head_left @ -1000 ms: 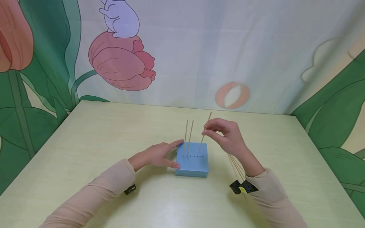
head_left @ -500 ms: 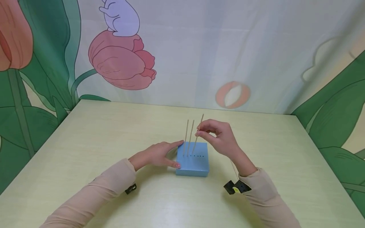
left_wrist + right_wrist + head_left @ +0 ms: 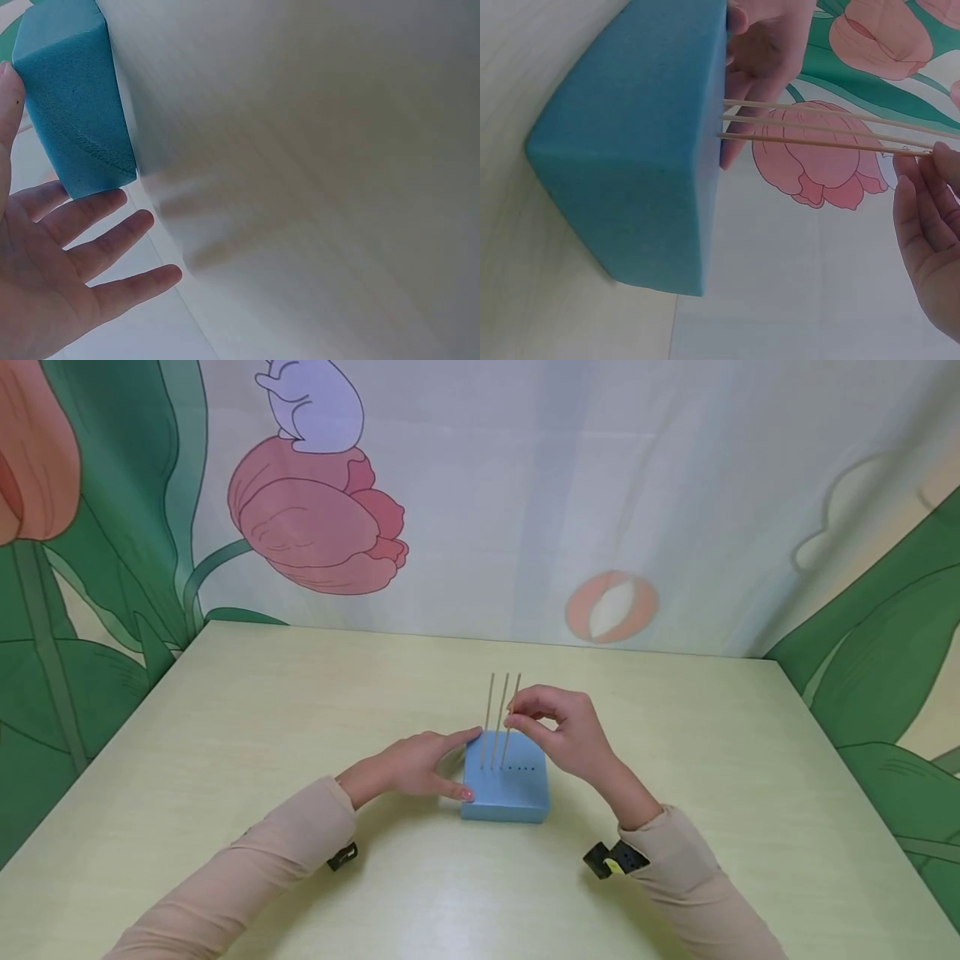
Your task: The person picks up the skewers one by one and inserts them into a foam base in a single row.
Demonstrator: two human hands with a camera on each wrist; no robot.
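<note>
Wooden third skewer (image 3: 512, 718) stands in the foam block (image 3: 506, 789), pinched by our right hand (image 3: 558, 735). Our left hand (image 3: 416, 768), fingers straight, braces the block's left side; the skewer's tip is hidden.

Lighting was bright, even and diffuse, from overhead. The table (image 3: 247, 710) carried a pale sheen near its front edge, with no hard glare. Shadows were soft and short: a faint one lay beside the foam block (image 3: 504, 789) and under both sleeves. The head view was sharp across the frame, with slight wide-angle bending at the edges. The left wrist view was soft; the tabletop there was smeared, with blurred shadow streaks beside the left hand (image 3: 52, 277). The right wrist view was clearer, though the right hand (image 3: 930, 232) at its edge was slightly out of focus.
</note>
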